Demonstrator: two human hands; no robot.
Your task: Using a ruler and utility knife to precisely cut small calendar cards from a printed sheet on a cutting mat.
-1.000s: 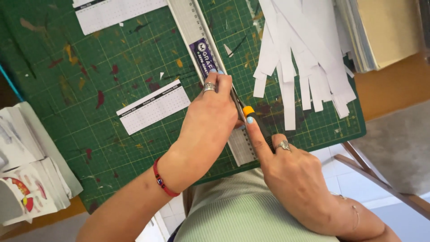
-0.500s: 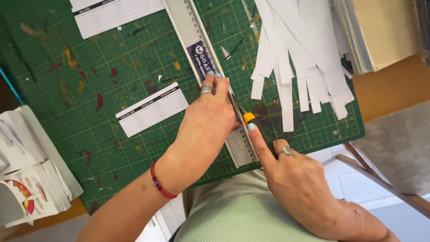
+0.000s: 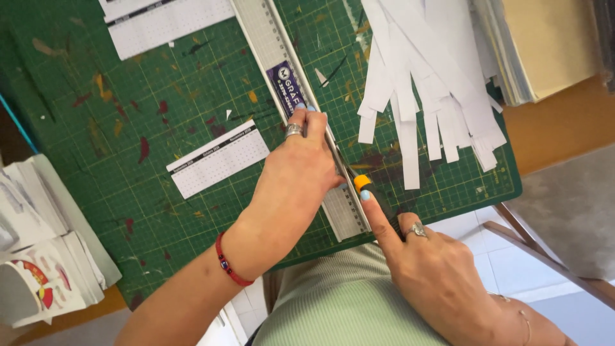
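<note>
Cutting along a metal ruler (image 3: 282, 77) on a green cutting mat (image 3: 160, 192).
Left hand (image 3: 301, 173) presses flat on the ruler, fingers spread, grip clenched on nothing. Right hand (image 3: 435, 275) has its grip closed around a craft knife (image 3: 375, 195) with an orange-tipped black body, index finger extended along its top; the knife lies against the ruler's right edge, near the ruler's lower end. 1 printed calendar strip (image 3: 218, 157) lies left of the ruler. Cut white paper strips (image 3: 429, 96) lie fanned at the mat's upper right.
</note>
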